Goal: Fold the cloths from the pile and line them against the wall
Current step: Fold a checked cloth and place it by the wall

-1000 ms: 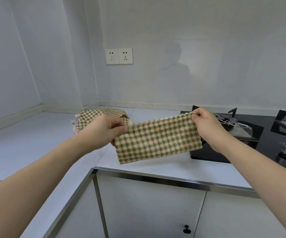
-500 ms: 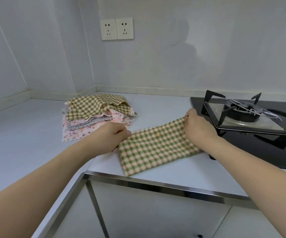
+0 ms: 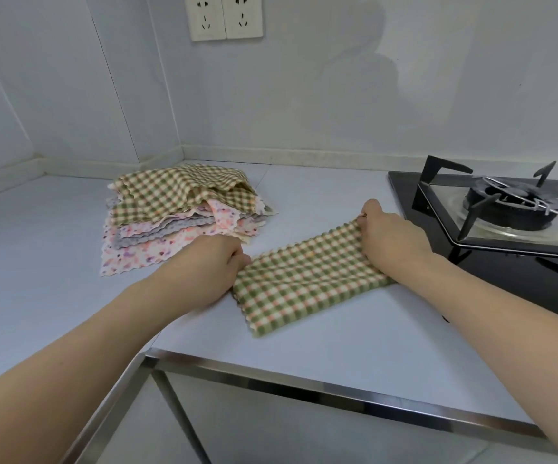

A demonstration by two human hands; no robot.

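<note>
Hands, left (image 3: 215,262) & right (image 3: 393,241), grip folded waffle-weave checked cloth (image 3: 304,289), zigzag-edged.

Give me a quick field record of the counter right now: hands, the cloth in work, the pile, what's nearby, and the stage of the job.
left hand: grips the left end of the checked cloth
right hand: grips the right end of the same cloth
checked cloth: green and cream, folded to a strip, lying flat on the counter
pile: unfolded cloths, checked on top, floral and grey beneath, behind the left hand
stove: right of the cloth, burner unlit
wall: no folded cloths lined along it yet
stage: first cloth partly folded
</note>
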